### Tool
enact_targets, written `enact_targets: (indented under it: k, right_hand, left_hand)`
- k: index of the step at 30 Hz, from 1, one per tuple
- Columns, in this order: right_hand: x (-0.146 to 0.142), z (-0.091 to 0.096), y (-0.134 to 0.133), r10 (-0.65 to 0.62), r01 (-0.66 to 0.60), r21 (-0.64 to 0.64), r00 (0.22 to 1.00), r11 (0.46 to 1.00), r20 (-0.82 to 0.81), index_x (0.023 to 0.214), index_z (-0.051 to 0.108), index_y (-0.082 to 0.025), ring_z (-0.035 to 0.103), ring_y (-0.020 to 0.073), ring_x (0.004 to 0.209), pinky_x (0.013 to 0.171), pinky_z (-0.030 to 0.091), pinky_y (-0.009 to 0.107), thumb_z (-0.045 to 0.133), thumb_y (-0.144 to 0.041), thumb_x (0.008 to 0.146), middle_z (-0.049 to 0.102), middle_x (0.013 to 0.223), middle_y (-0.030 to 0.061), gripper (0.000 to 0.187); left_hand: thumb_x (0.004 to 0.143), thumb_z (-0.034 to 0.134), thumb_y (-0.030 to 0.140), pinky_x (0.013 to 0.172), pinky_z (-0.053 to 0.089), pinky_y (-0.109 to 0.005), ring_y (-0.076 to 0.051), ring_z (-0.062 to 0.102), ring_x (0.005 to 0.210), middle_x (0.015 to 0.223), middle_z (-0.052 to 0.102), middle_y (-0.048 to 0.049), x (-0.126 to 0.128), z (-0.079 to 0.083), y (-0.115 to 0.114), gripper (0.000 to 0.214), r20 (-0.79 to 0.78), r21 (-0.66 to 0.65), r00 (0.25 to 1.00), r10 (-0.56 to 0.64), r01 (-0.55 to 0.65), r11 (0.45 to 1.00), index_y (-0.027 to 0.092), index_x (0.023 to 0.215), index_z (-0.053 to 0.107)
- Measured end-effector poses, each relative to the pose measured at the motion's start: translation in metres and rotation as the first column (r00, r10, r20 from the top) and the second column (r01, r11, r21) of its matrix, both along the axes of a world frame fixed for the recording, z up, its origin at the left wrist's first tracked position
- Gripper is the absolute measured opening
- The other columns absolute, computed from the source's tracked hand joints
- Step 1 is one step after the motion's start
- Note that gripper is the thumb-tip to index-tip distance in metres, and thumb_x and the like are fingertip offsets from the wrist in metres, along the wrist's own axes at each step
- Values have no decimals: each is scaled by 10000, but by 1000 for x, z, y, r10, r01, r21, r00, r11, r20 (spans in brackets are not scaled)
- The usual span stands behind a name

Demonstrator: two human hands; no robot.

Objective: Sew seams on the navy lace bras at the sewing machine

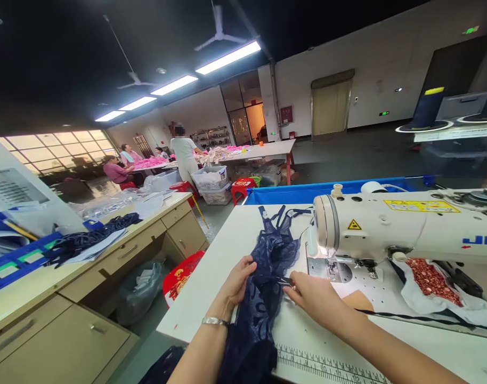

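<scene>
A navy lace garment [263,301] with thin straps lies along the white sewing table, and its lower part hangs over the near edge. My left hand [238,280] is closed on the garment's left side, thumb on top. In my right hand [313,296] is a small pair of thread snips [284,281], their dark blades resting against the lace. The fingers around the snips are partly hidden. Just right of the garment stands the white sewing machine [363,221], its needle area close beyond my right hand.
A printed ruler strip [323,368] runs along the table's front. Red patterned cloth [431,282] lies under the machine arm. A blue fabric bin [283,194] borders the far edge. Left stands a drawer desk [115,256] with navy straps [95,232]. Several people are at tables behind.
</scene>
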State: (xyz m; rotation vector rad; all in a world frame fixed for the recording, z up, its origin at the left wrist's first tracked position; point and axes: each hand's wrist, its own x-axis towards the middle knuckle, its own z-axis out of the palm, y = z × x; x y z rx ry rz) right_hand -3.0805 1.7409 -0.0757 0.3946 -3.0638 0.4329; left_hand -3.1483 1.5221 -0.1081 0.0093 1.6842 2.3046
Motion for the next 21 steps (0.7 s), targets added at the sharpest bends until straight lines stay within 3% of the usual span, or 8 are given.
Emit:
enact_targets:
  k: [7, 11, 21]
  right_hand:
    - [-8, -6, -17, 16, -5, 123, 996, 992, -86, 936, 564, -175, 697, 221, 730, 500, 357, 240, 473, -349, 963, 689, 841, 30, 199]
    - [-12, -4, -19, 45, -35, 131, 996, 991, -76, 935, 591, -171, 696, 231, 761, 506, 373, 263, 475, -324, 962, 691, 864, 44, 194]
    - [-8, 4, -1, -51, 50, -15, 998, 999, -47, 831, 559, -194, 661, 173, 679, 490, 228, 259, 410, -381, 992, 670, 745, 0, 288]
  left_hand:
    - [610, 854, 315, 648, 487, -216, -101, 597, 656, 770, 595, 46, 0, 1, 1, 470, 18, 41, 1000, -12, 11, 999, 197, 898, 501]
    - [620, 852, 289, 658, 489, -211, -96, 602, 661, 779, 610, 44, -1, 0, 0, 467, 36, 73, 999, -14, 11, 997, 196, 912, 499]
    - [603, 855, 256, 669, 506, -235, -121, 627, 673, 777, 629, 18, -5, -3, -4, 470, 66, 73, 998, 21, -26, 997, 178, 928, 526]
